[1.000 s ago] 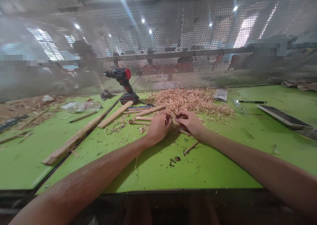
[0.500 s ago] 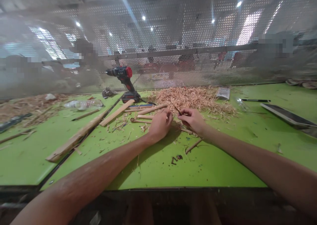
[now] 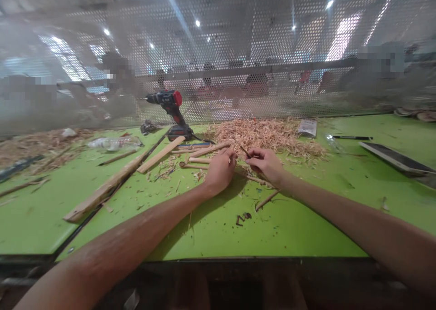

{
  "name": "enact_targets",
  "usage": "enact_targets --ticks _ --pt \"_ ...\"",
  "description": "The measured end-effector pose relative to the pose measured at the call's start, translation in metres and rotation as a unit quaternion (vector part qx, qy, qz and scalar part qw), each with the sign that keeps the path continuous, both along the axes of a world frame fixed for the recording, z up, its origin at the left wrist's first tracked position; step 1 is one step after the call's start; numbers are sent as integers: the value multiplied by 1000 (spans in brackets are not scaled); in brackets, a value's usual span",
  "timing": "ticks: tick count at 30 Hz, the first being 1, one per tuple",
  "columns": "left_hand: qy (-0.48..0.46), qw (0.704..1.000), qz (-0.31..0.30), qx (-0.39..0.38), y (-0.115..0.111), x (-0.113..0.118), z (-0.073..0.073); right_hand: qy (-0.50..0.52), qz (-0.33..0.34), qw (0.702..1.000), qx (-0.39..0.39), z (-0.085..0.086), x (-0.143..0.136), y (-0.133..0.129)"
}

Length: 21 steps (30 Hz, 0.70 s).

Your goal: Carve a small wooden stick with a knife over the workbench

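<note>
Right hand [image 3: 264, 162] has its grip pinched on a thin dark stick [image 3: 245, 151], tip poking toward 11 o'clock, probably held low to keep that end free. Drill [image 3: 170, 104] stands upright at the hands' 10 o'clock, likely for stability. Left hand [image 3: 220, 168], right's 9 o'clock: can't tell its grip (back of it blocks everything).

Woodworking workshop, cordless drill [image 3: 170, 112], heaped wood shavings [image 3: 259, 135], green workbench [image 3: 211, 237]
</note>
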<state>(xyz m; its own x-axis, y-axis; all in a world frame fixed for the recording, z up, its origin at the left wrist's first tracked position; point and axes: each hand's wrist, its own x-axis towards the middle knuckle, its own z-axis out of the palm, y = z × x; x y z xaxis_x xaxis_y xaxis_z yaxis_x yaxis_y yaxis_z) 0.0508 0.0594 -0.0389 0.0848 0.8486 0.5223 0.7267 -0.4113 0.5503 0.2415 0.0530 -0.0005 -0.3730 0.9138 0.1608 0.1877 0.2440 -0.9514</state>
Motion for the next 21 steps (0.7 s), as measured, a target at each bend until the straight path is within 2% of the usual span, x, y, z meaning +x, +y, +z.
enact_targets --ticks 10,21 --pt "-34 999 -2 -15 2 -1 -2 17 20 1000 -12 -3 3 4" --pt "-20 1000 5 -19 1 -1 -1 18 26 999 -21 -1 3 3"
